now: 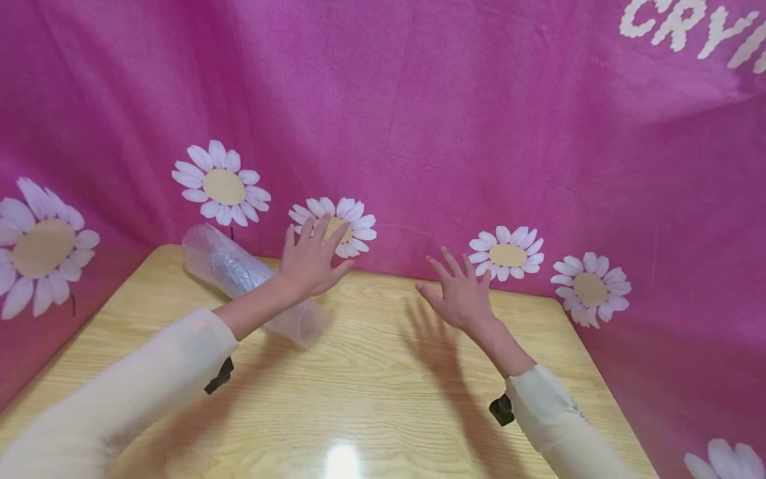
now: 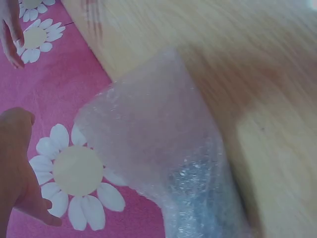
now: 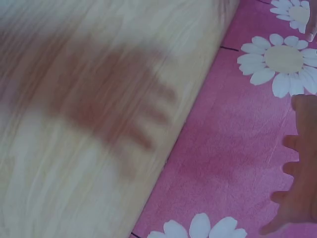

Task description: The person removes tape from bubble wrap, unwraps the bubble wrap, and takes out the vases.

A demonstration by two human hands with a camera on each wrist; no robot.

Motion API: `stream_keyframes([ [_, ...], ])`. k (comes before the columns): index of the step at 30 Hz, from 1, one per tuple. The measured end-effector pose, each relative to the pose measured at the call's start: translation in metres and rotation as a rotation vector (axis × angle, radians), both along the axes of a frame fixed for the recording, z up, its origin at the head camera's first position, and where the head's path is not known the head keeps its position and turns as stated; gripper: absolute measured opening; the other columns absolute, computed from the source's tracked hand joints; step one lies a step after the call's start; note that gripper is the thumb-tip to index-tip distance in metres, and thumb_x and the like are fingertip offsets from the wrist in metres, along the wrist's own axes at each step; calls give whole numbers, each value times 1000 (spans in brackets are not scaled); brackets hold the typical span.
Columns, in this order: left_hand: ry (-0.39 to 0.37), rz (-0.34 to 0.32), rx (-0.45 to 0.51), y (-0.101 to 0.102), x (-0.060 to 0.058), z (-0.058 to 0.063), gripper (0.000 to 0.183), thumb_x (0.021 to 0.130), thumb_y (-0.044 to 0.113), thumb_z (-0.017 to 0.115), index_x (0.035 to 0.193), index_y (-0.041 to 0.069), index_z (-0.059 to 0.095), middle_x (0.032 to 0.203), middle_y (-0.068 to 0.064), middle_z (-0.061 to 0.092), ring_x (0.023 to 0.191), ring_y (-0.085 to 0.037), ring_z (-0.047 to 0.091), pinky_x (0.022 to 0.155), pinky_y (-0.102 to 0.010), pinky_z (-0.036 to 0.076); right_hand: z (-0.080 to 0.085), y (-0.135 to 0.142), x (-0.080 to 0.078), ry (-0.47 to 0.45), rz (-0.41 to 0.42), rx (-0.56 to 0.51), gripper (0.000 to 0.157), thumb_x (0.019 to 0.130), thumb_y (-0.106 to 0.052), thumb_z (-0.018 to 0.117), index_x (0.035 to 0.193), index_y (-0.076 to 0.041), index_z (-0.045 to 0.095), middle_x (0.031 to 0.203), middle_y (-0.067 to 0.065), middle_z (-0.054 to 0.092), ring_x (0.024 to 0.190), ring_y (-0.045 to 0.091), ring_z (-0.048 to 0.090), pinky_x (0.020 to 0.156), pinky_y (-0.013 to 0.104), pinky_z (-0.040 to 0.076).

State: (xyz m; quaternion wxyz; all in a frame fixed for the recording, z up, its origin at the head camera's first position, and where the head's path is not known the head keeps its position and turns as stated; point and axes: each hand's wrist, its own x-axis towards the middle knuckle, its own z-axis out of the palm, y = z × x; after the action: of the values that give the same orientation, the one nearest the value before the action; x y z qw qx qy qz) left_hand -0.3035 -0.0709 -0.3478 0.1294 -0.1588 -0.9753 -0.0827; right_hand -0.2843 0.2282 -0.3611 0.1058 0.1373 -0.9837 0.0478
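A roll of clear bubble wrap (image 1: 239, 269) lies slantwise on the left back part of the wooden table, something shiny and bluish-silver showing inside it. Over it my left hand (image 1: 311, 261) is raised with fingers spread, holding nothing; the forearm hides part of the roll. In the left wrist view the bubble wrap (image 2: 148, 129) fills the middle, apart from the left hand (image 2: 20, 173). My right hand (image 1: 462, 296) hovers above the table to the right, fingers spread and holding nothing. The right wrist view shows that hand (image 3: 302, 168) at the edge, against the cloth.
The pale wooden table (image 1: 359, 386) carries the shadows of both arms. A magenta cloth (image 1: 407, 133) printed with white daisies and lettering hangs behind and along both sides, close to the table's edges. Dark straps (image 1: 501, 410) hang beneath the wrists.
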Motion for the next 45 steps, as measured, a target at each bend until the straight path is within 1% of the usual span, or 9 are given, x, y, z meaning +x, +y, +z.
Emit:
stream_keyframes([
  [6,-6,-5,69,-8,8,-5,73,97,50,54,156,14,30,159,-18,24,142,-39,24,112,-64,19,-4,-4,5,9,60,-50,56,99,-49,53,136,-7,59,152,17,41,132,46,40,103,69,32],
  [9,1,-3,121,-12,12,-8,72,97,46,57,154,10,33,155,-21,30,138,-40,29,111,-64,22,-5,-7,7,20,105,-74,52,100,-44,55,131,-4,62,145,20,49,125,46,48,97,63,42],
  [13,33,-14,163,-16,16,-14,69,96,43,59,150,5,38,148,-22,38,134,-40,36,107,-62,29,-7,-11,10,12,142,-107,49,100,-42,56,130,-3,63,136,19,56,119,42,55,90,57,50],
  [18,80,-43,205,-21,20,-18,64,95,38,62,145,1,42,140,-23,45,128,-41,43,104,-58,37,-8,-17,13,-15,163,-164,44,101,-39,57,128,-4,64,131,17,60,117,37,58,90,53,51],
  [23,70,-56,262,-27,24,-22,62,95,32,63,144,0,41,135,-24,47,125,-42,44,104,-58,37,-11,-25,15,-64,179,-215,42,101,-36,57,128,-5,63,129,15,61,114,34,60,90,52,52],
  [30,56,-31,286,-39,27,-31,64,96,31,63,144,-5,41,134,-26,47,121,-44,45,97,-59,42,-15,-35,15,-96,193,-256,41,101,-34,57,128,-4,63,127,12,64,119,30,59,95,49,49],
  [35,62,-14,304,-48,29,-35,62,96,30,63,141,-7,42,134,-28,47,122,-45,44,97,-60,41,-17,-42,15,-110,217,-281,40,101,-33,57,128,-3,63,126,12,65,115,31,61,93,49,50],
  [38,45,1,320,-53,30,-36,62,96,30,62,141,-7,42,135,-28,47,122,-45,44,98,-60,41,-16,-48,15,-122,232,-298,40,101,-33,57,128,-3,63,126,12,65,113,31,62,93,48,50],
  [45,17,24,369,-62,31,-37,61,97,30,61,142,-6,42,136,-28,45,122,-46,43,98,-60,41,-21,-60,13,-115,269,-341,38,101,-30,58,126,-3,65,123,10,66,99,29,64,86,45,52],
])
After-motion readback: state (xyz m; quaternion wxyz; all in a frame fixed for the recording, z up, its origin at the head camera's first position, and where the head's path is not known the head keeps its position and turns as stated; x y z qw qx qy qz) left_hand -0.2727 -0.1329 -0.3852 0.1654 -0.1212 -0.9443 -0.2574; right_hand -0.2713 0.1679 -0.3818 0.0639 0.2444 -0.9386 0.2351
